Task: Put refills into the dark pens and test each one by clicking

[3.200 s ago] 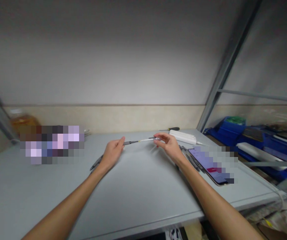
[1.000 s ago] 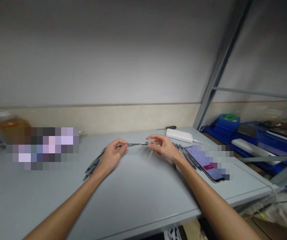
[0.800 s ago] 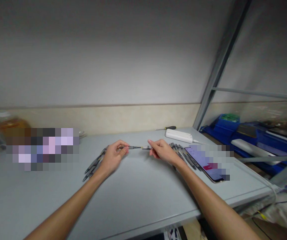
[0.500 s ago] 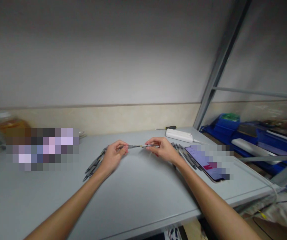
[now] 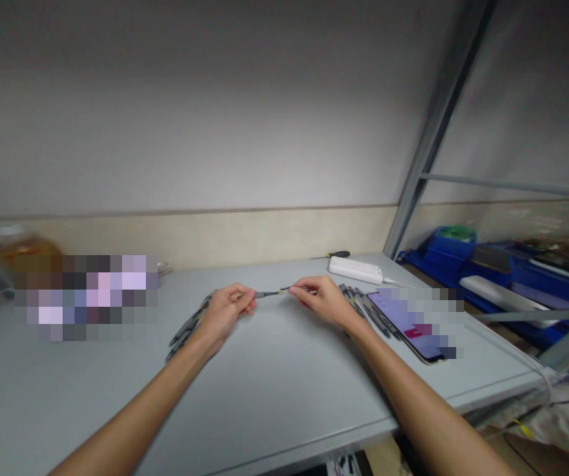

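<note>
Both my hands hover just above a grey table (image 5: 274,383), pinching the two ends of one thin dark pen (image 5: 270,293). My left hand (image 5: 225,312) is closed on the barrel end. My right hand (image 5: 320,301) is closed on the other end, where a pale thin refill part shows. Several dark pens (image 5: 188,325) lie in a row by my left wrist. More dark pens (image 5: 363,305) lie beside my right wrist.
A phone (image 5: 410,325) lies right of the pens. A white power strip (image 5: 356,269) and a small screwdriver (image 5: 334,254) sit at the back. Blue bins (image 5: 467,254) fill the neighbouring shelf behind a metal upright (image 5: 433,139). An amber bottle (image 5: 21,250) stands far left.
My hands have drawn closer together along the pen, so less of it shows between them. Since 3.2 s ago, more pens lie by my left wrist.
</note>
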A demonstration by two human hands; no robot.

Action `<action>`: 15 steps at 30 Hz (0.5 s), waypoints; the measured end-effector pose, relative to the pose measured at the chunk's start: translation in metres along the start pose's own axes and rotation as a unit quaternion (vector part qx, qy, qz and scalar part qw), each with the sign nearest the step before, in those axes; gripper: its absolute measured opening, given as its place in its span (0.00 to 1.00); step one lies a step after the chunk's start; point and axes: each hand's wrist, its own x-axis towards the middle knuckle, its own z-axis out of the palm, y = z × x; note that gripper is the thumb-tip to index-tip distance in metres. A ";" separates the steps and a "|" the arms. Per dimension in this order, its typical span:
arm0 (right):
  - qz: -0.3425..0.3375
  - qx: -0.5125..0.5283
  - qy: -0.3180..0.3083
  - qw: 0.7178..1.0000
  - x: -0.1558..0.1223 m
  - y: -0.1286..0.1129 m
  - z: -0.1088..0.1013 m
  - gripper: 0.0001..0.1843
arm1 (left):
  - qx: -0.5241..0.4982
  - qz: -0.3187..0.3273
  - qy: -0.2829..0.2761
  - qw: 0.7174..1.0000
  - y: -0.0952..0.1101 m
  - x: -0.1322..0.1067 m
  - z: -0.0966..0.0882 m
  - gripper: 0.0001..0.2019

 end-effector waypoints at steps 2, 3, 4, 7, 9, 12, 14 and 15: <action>0.023 -0.003 -0.013 1.000 0.000 0.000 -0.003 0.20 | 0.062 0.036 -0.006 0.997 0.002 -0.004 0.002 0.12; 0.040 0.008 -0.022 0.999 0.000 0.000 -0.004 0.21 | 0.106 0.063 -0.005 0.992 0.004 -0.006 0.003 0.10; 0.060 0.027 -0.031 0.997 0.000 0.000 -0.006 0.21 | 0.157 0.096 0.003 0.983 0.006 -0.009 0.005 0.08; 0.123 0.132 -0.058 0.982 -0.002 -0.001 -0.007 0.20 | 0.276 0.181 0.040 0.943 0.014 -0.017 0.008 0.06; 0.163 0.215 -0.079 0.960 -0.003 -0.001 -0.007 0.19 | 0.319 0.239 0.048 0.916 0.019 -0.021 0.009 0.06; 0.216 0.291 -0.112 0.925 -0.004 -0.001 -0.008 0.18 | 0.355 0.311 0.041 0.881 0.021 -0.025 0.010 0.06; 0.248 0.305 -0.123 0.911 -0.004 0.001 -0.010 0.18 | 0.370 0.334 0.028 0.866 0.021 -0.025 0.011 0.07; 0.262 0.309 -0.128 0.905 -0.003 0.002 -0.011 0.17 | 0.373 0.340 0.021 0.863 0.020 -0.025 0.012 0.08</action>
